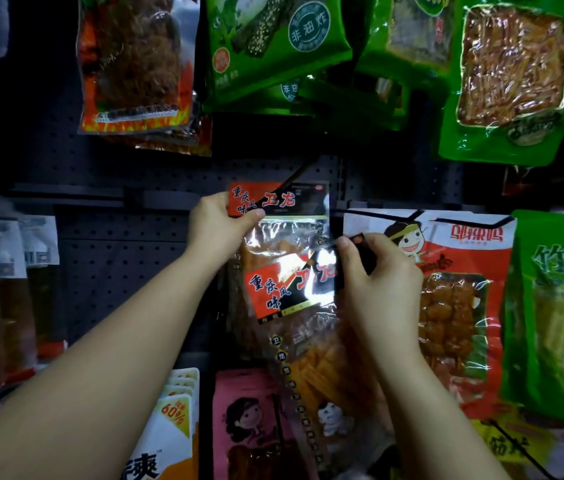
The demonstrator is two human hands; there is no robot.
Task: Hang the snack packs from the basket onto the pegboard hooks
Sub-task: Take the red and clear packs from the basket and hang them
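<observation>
Left hand (219,223) pinches the red header of one clear snack pack (278,206); right hand (374,271) pinches the top corner of a second pack (291,292) in front of it.

Both packs are flat, glossy film pouches with red-and-black labels and orange strips showing through, held against the dark perforated pegboard (117,258). A thin black hook (296,176) slants above the upper pack's header. Crinkled green pouches (273,43) hang above.

Two red-and-black snack packs at frame centre

Upper pack (278,202) held upright against the pegboard (117,251); lower pack (291,289) tilted, overlapping just beneath it.
</observation>
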